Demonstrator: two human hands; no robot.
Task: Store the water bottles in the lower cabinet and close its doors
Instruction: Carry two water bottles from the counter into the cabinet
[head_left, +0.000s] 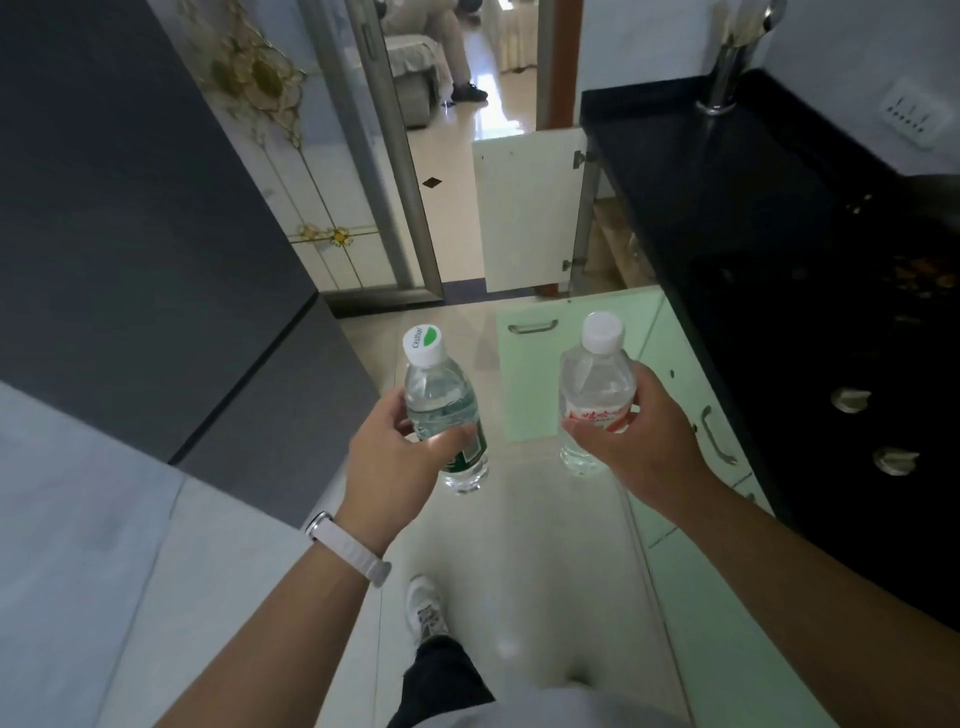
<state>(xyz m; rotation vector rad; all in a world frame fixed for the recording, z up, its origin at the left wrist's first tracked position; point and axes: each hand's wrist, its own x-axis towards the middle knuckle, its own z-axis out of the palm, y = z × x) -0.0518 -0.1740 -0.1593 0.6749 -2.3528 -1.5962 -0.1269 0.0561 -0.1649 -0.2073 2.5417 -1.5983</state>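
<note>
Shoe (426, 608) at 6 o'clock. Left hand (389, 457) curls round the green-label bottle (441, 400) at 11 o'clock. Right hand (644, 447) wraps the red-label bottle (595, 384) at 1 o'clock. Both bottles are upright, capped, in the air, not stored. The green door (535, 395) juts into the walkway just beyond, and the white door (524, 208) stands open at 12 o'clock. Risks: a knee or bottle could clip the green door, and there's no free hand for the doors. Cabinet opening (618, 249) is mostly hidden, so clutter inside could tip a bottle.

Free floor aisle (524, 525) ahead, green door (540, 395) and white door (524, 208) swung out, countertop (769, 249) right
</note>
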